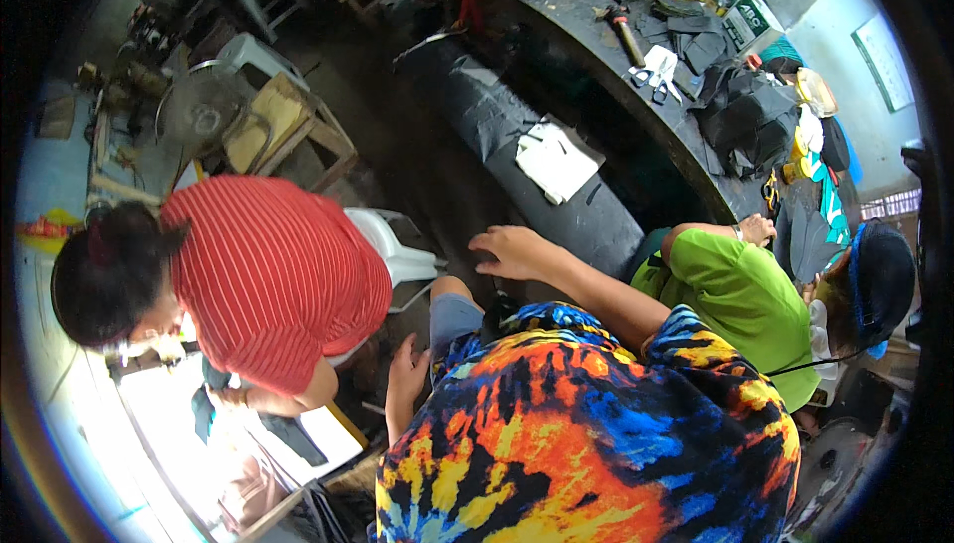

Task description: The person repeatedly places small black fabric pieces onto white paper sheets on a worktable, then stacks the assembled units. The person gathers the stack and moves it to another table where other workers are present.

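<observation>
The person's right hand (512, 251) is reaching forward, open and flat, fingers spread just above the roll of dark fabric (542, 170) lying under the bench (636, 86). The left hand (405, 376) is hanging empty and relaxed by the knee. Crowded between two seated co-workers, the person is risking bumping the green sleeve (740, 290) or overbalancing.

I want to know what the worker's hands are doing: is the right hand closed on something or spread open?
Spread open: the right hand shows flat fingers with nothing in its grip, reaching toward the dark fabric roll.
</observation>
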{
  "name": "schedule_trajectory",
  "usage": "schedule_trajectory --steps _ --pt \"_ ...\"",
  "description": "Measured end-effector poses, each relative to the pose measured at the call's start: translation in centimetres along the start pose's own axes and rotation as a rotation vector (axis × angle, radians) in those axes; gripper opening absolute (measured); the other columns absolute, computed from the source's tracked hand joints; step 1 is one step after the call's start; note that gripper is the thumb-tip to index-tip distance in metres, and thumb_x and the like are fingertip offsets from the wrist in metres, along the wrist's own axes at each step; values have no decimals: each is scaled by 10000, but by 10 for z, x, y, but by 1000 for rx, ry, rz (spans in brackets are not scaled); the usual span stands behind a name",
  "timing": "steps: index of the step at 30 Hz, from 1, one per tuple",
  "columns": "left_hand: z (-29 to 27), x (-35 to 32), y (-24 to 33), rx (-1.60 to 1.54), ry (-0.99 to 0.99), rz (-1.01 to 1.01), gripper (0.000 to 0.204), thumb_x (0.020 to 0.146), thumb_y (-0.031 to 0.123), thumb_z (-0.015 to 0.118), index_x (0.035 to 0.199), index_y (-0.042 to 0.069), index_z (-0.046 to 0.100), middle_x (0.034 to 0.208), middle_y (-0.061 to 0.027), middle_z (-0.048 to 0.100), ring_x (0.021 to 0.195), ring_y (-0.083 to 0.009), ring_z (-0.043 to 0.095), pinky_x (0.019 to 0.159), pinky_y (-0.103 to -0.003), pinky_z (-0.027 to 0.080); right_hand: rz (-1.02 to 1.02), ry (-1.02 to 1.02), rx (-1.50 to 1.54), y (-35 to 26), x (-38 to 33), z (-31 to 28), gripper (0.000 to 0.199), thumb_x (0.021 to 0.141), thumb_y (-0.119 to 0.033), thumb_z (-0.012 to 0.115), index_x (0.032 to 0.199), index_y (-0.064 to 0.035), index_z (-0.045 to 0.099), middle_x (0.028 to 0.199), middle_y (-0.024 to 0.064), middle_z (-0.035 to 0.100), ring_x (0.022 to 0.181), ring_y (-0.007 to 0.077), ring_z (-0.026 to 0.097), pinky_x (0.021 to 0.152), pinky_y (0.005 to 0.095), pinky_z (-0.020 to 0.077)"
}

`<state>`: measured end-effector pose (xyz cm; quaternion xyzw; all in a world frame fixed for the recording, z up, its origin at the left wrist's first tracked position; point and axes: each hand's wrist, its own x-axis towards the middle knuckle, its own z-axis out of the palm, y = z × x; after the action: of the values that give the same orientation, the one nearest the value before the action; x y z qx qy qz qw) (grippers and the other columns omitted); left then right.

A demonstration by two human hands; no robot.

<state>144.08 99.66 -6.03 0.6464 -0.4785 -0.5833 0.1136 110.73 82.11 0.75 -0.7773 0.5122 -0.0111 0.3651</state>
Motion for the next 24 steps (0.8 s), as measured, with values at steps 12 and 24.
schedule_trajectory --steps 12,24 --pt "27 230 99 148 -292 209 667 934 373 742 1463 17 545 1351 -275 650 1205 -402 660 1025 -450 522 131 -322 -2 73 7 22 419 889 -395 727 1145 -64 722 1028 224 739 989 437 706 880 547 558" --pt "26 366 152 236 -456 187 660 944 406 744 1475 57 566 1367 -234 666 1248 -349 660 1048 -434 518 873 -393 -75 218 -70 43 562 908 -568 704 1261 -131 732 1143 176 756 1069 384 719 908 501 569"
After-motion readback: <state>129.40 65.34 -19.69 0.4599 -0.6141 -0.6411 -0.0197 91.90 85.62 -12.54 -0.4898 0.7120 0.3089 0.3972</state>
